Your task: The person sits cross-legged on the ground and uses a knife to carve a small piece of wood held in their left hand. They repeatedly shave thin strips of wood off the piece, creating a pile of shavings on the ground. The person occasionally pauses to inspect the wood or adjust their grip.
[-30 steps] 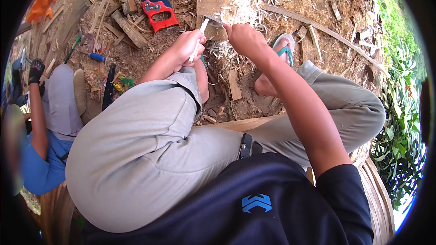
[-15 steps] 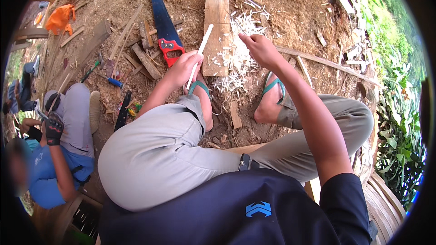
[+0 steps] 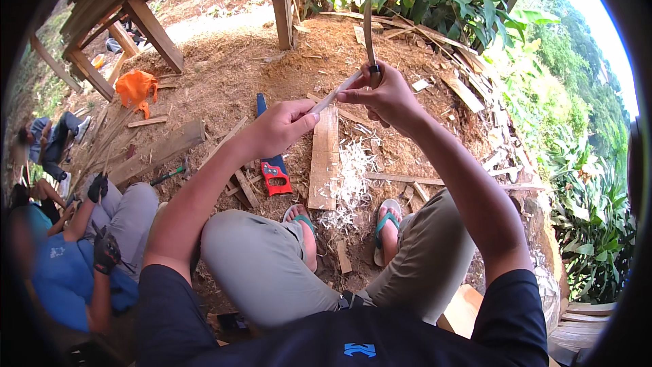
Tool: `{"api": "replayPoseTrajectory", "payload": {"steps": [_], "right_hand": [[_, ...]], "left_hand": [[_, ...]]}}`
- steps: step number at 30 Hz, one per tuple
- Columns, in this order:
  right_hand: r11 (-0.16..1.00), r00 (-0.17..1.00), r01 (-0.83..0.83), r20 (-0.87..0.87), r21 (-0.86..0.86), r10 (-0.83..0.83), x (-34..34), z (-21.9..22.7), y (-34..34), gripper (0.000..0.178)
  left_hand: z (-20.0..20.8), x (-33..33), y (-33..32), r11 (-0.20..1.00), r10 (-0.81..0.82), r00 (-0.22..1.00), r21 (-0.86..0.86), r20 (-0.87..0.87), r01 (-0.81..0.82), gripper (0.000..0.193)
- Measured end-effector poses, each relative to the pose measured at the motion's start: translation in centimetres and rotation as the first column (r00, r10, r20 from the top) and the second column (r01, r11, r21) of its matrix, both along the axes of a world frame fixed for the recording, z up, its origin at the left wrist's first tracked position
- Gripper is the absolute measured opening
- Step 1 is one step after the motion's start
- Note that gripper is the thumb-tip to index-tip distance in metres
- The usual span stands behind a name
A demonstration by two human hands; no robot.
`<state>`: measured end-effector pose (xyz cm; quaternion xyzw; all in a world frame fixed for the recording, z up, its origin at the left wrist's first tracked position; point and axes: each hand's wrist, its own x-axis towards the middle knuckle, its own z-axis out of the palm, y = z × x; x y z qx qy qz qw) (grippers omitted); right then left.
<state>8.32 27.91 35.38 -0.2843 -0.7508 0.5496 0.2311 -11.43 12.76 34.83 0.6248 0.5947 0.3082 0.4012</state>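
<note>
A thin pale wooden stick [image 3: 331,98] is held up in front of me, slanting up to the right. My left hand [image 3: 280,126] is closed on its lower end, thumb laid along it. My right hand [image 3: 392,100] grips a knife [image 3: 369,41] with its blade pointing up. The right thumb also meets the stick's upper end. Below my hands a plank [image 3: 324,166] lies on the ground, with a heap of white shavings [image 3: 354,175] along its right side. To its left is a handsaw [image 3: 275,175] with a red handle and blue blade.
At the left, a co-worker in a blue shirt [image 3: 62,268] sits wearing dark gloves. Behind stands a wooden frame [image 3: 155,32], near an orange cloth or bag [image 3: 136,88]. Wood scraps and a green-handled tool [image 3: 170,175] litter the ground. Plants [image 3: 598,231] line the right edge.
Both hands have risen and come together, bringing the stick's upper end to my right hand. The knife now points up. My view has tilted upward, showing more of the far ground.
</note>
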Motion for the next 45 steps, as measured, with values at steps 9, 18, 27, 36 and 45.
{"api": "replayPoseTrajectory", "payload": {"steps": [9, 18, 27, 36, 45], "right_hand": [[0.908, 0.913, -0.154, -0.407, -0.39, -0.02, 1.1, -1.0, -1.5, 0.031], [0.897, 0.905, -0.173, -0.425, -0.408, -0.019, 0.5, -2.2, -2.1, 0.043], [0.683, 0.952, -0.017, -0.22, -0.731, -0.212, 3.0, -8.9, -2.7, 0.029], [0.803, 0.993, 0.081, -0.024, -0.591, -0.118, 4.0, -12.9, -3.3, 0.047], [0.804, 0.992, 0.129, 0.076, -0.581, -0.105, 4.5, -14.6, -2.9, 0.045]], "left_hand": [[3.7, 2.9, -2.6, 0.991, 0.134, 0.975, 0.056, -0.179, -0.125, 0.026], [-1.8, 6.2, -2.6, 0.922, 0.377, 0.923, 0.063, 0.071, -0.381, 0.025], [-7.7, 10.8, -4.5, 0.855, 0.513, 0.747, -0.175, 0.422, -0.488, 0.02], [-14.1, 11.5, -3.8, 0.855, 0.519, 0.819, -0.167, 0.244, -0.491, 0.026], [-14.1, 12.4, -4.2, 0.856, 0.506, 0.836, -0.238, 0.212, -0.458, 0.024]]}}
